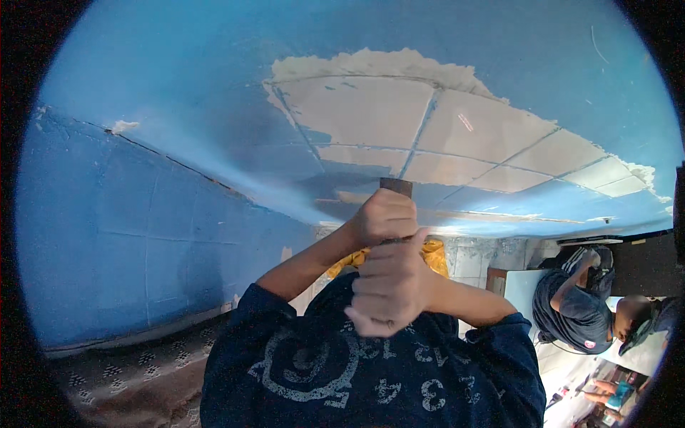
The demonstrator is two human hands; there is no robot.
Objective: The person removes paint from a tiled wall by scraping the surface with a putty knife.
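Observation:
My left hand [389, 217] is closed round a scraper [396, 187] whose dark flat blade stands up past the knuckles towards the wall. Just below it my right hand [391, 287] is curled in a fist, its thumb up against the left hand; the scraper's handle is mostly hidden inside both hands. In front is a blue painted wall [214, 78] with a large stripped patch where pale tiles [357, 110] and their joints show. Ragged paint edges border the patch.
Blue wall [78, 214] turns a corner on the left, above a brown patterned cloth [135, 378]. Yellow fabric [434, 257] shows behind my arms. A co-worker [581, 307] in dark clothes is at the right near a pale blue panel [521, 285]; another person [614, 396] is farther off.

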